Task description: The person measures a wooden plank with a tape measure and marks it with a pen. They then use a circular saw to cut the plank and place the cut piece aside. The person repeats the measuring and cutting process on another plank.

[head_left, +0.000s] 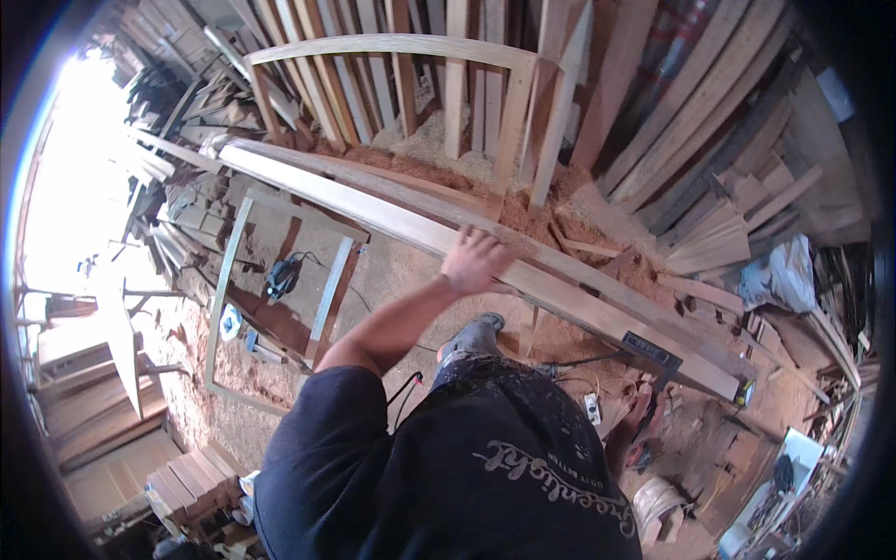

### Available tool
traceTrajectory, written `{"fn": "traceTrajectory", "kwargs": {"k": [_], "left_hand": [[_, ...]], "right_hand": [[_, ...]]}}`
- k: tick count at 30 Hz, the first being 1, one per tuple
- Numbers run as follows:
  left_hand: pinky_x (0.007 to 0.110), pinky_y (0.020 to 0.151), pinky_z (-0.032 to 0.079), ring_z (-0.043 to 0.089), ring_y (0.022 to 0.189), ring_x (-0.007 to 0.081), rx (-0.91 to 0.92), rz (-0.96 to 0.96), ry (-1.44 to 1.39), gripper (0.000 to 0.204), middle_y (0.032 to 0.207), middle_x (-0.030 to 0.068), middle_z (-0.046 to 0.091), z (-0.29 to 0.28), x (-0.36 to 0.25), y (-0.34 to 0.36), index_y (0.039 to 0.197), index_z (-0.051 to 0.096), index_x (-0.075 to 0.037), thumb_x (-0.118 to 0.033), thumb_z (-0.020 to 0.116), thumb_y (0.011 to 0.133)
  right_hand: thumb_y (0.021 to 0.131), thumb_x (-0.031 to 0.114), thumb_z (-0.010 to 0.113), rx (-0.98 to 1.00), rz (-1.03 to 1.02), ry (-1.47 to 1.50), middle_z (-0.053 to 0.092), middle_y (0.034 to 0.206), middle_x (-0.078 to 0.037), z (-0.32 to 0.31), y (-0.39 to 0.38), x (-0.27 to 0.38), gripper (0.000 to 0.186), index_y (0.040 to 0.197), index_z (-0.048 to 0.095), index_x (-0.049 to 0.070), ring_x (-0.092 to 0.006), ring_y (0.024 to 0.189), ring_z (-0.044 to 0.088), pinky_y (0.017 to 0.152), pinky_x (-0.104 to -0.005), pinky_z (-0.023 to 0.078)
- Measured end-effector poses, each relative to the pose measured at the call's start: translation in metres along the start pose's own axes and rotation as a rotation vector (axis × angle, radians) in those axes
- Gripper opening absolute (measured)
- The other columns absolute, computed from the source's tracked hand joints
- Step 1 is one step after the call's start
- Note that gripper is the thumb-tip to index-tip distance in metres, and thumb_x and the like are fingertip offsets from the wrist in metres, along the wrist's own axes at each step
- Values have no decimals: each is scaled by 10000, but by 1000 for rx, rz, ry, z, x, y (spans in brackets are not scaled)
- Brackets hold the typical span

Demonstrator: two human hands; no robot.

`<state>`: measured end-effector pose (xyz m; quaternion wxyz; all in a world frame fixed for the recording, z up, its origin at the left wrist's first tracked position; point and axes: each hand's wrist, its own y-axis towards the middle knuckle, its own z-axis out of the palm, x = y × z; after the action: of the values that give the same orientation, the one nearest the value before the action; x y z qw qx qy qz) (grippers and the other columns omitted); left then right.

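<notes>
A long pale wooden beam (pixel 373 207) crosses in front of me, from the far left to the near right. My left hand (pixel 478 261) lies on its upper face near the middle, palm down, fingers outstretched and slightly blurred. Close to the beam's right end, a black L-shaped tool (pixel 653 353) rests with its flat rectangular part on the wood. Its dark bar runs down to my right hand (pixel 638 413), whose fingers close around it. The exact kind of tool is unclear. A small yellow-and-dark object (pixel 744 392), perhaps a tape measure, sits at the beam's right tip.
Beyond the beam, a wooden frame (pixel 392 47) leans before upright boards. Left, another frame (pixel 224 289) surrounds a corded power tool (pixel 283 277) among sawdust. Stacked blocks (pixel 191 481) lie near left; a white bag (pixel 784 275) and a tray of tools (pixel 779 485) are right.
</notes>
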<state>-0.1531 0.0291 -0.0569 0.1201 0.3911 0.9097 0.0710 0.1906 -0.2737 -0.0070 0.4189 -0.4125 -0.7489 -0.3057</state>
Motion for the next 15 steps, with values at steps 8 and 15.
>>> {"fn": "traceTrajectory", "kwargs": {"k": [8,15], "left_hand": [[465,1032,479,641,1157,279,-161,92,-11,621,1186,63,688,33,20,11,1183,724,-126,-552,825,743],[535,1134,406,579,1264,324,-281,76,-87,634,1304,72,641,28,-6,-21,1204,641,-118,-554,841,789]], "right_hand": [[1053,358,676,30,266,116,612,902,-2,-17,-3,-23,359,1197,703,30,-119,808,540,739,-284,450],[1074,378,663,20,324,292,600,967,20,-11,4,-52,390,1242,685,27,-116,882,552,785,-278,437]]}}
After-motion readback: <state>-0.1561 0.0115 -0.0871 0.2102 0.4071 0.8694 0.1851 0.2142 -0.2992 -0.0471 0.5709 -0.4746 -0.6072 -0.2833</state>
